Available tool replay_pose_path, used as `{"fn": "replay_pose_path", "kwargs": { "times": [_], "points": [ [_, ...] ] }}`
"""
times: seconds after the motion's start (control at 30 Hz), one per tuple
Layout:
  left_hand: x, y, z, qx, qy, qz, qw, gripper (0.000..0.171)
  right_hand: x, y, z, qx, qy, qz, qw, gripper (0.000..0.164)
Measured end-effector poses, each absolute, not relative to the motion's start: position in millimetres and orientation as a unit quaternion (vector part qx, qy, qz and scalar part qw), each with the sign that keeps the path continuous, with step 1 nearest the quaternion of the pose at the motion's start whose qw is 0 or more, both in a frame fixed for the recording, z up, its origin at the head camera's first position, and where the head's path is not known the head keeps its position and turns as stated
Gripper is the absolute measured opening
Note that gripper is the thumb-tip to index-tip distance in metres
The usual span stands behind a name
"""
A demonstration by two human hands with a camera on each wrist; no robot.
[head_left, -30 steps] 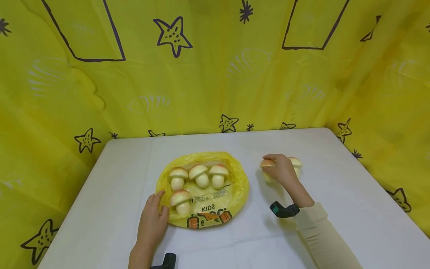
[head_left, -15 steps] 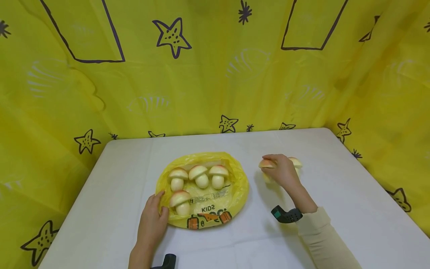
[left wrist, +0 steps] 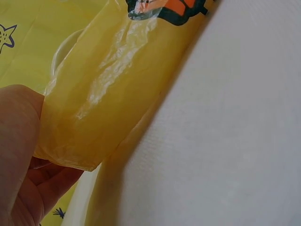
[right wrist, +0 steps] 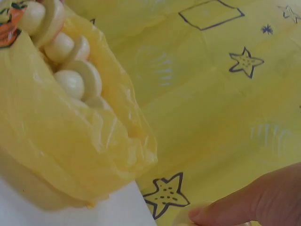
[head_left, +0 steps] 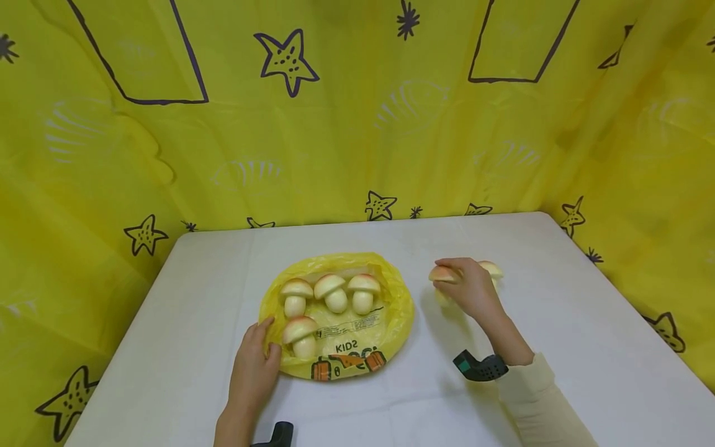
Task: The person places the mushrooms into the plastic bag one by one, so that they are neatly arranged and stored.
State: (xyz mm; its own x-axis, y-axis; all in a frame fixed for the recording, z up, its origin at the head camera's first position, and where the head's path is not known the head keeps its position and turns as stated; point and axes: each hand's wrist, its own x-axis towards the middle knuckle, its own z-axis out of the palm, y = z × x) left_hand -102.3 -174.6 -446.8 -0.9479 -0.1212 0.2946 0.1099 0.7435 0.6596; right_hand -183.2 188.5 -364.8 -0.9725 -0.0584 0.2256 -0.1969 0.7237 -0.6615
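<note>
Ok, 4 mushrooms (head_left: 336, 300) in yel. bag (head_left: 399, 310), L hand (head_left: 254, 366) gripping edge

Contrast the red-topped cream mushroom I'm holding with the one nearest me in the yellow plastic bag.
Your right hand partly hides the held mushroom; the bagged mushroom shows cap and stem. The held one is outside the bag, the bagged one inside. Both have reddish tops.

The bag (left wrist: 101, 101) is glossy plastic, mushrooms (head_left: 332, 293) seemingly smooth.
</note>
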Motion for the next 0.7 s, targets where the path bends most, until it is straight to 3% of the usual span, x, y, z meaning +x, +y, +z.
{"fn": "replay_pose_path", "kwargs": {
  "times": [0.7],
  "points": [
    [-102, -175, -447, 0.002, -0.92, -0.356, 0.163, 0.042, -163, 168, -354, 0.113, -0.905, 0.397, 0.106, 0.036]
  ]
}}
